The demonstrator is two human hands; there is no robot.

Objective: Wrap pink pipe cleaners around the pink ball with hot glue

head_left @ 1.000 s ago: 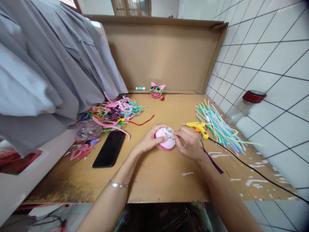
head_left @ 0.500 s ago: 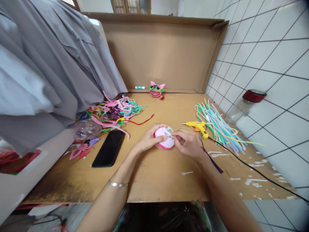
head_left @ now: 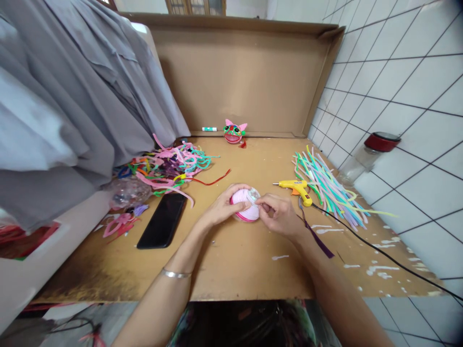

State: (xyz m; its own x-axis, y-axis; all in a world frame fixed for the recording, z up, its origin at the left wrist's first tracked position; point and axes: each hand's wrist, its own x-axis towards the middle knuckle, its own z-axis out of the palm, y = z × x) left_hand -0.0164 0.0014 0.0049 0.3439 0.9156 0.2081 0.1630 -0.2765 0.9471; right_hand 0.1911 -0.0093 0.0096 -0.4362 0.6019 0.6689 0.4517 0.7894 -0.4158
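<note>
A ball wrapped in rows of pale pink pipe cleaner [head_left: 242, 196], with a darker pink band low on its side, sits in front of me. My left hand [head_left: 220, 208] is closed around its left side, thumb on the front. A small greyish patch shows among the rows near the top right. My right hand [head_left: 278, 216] pinches at the ball's right edge, beside that patch. Its fingertips seem to hold the pale end of the pipe cleaner, though the fingers hide most of it. A yellow glue gun [head_left: 294, 189] lies right of the right hand.
Loose pipe cleaners [head_left: 325, 188] lie at the right, near a red-lidded jar [head_left: 365, 159]. A tangled heap of pipe cleaners [head_left: 177, 161] and a black phone [head_left: 161, 220] are at the left. A pink-eared animal head [head_left: 233, 134] and glue stick [head_left: 209, 129] stand at the back.
My right fingers have shifted slightly at the ball's edge, and the pale strip over the greyish patch lies differently. My left hand keeps its hold. The view has tilted slightly.
</note>
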